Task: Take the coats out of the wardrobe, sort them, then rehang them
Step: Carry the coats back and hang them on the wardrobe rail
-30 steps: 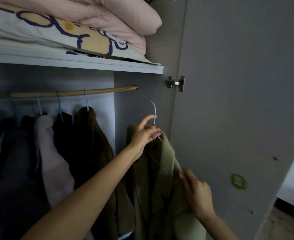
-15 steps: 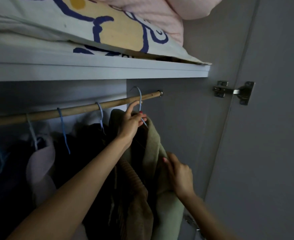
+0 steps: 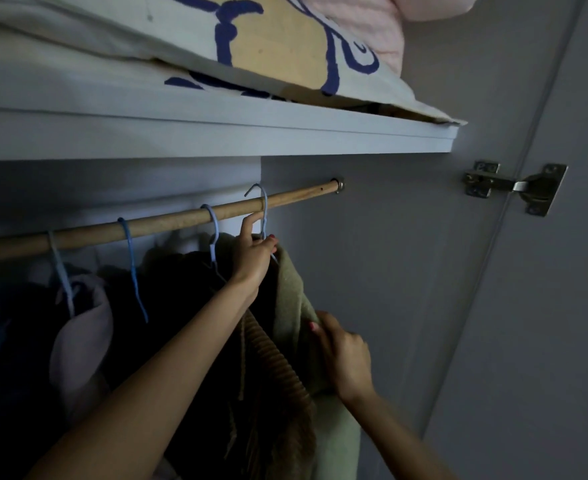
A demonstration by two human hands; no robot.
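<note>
Since the earlier frame, the green coat has been lifted and its blue hanger hooked over the wooden rod, where four blue hooks are counted. The hanger neck is pinched by the left hand. The coat's front is gripped by the right hand, fingers curled.

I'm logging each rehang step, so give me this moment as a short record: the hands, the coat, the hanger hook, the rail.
left hand: pinches the blue hanger's neck
right hand: grips the green coat's cloth
green coat: hangs rightmost, beside a brown corduroy coat
hanger hook: over the rail
rail: wooden, three other blue hooks on it
</note>
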